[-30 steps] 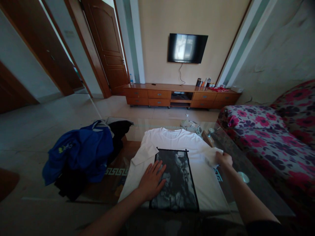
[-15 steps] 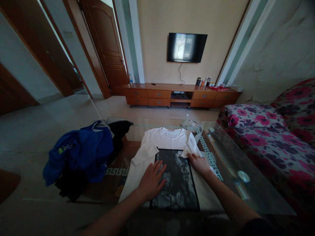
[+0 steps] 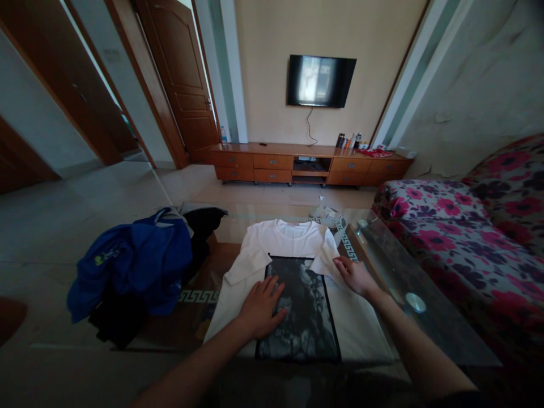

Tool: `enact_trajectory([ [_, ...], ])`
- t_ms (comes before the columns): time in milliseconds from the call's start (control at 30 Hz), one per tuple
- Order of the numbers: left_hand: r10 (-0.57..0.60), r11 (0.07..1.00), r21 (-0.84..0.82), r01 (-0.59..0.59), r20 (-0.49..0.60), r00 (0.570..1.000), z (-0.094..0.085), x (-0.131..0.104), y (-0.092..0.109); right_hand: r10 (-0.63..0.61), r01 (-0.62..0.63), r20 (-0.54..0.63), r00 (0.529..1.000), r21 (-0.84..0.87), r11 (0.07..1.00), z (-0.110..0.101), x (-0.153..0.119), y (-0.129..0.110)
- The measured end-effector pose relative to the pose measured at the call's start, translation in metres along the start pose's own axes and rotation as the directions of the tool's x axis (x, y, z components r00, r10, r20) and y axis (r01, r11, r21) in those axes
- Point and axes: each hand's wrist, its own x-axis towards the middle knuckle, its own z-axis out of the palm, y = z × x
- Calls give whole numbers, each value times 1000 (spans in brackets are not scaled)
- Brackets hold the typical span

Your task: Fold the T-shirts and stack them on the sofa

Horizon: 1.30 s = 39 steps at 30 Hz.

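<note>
One white T-shirt [image 3: 297, 246] lies beneath two hands on one glass surface [image 3: 446, 334], its two sleeves [image 3: 250, 263] folded inward. The left hand [image 3: 262, 309] spreads flat over its one dark print [image 3: 306, 317]; the right hand [image 3: 357, 276] curls beside the nearer sleeve, pinching or not, I cannot tell. One blue garment [image 3: 136, 260] lies left of both.

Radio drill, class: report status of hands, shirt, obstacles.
Left hand flat on dark print. Right hand at folded-in sleeve, grip unclear. White shirt spread print-up on glass table. Blue garment heaped alongside, apart.
</note>
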Motion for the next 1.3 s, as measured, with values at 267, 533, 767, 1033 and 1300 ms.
enact_trajectory([
  [267,-13,1000,-2,13,-138,990,-11,48,28,222,-227,234,947,-3,974,-8,-15,75],
  [533,161,970,-149,-192,-197,967,22,105,57,6,-12,191,982,32,999,-6,-23,83],
  [767,218,960,-145,-241,-160,963,33,124,59,-4,4,170,985,-2,1000,-9,-24,82],
  [1033,233,963,-104,-248,-143,962,37,125,58,54,-38,157,986,-102,994,-15,-32,93],
  [1300,225,966,-99,-240,-141,964,37,125,59,-55,65,130,990,-71,995,-6,-23,86],
])
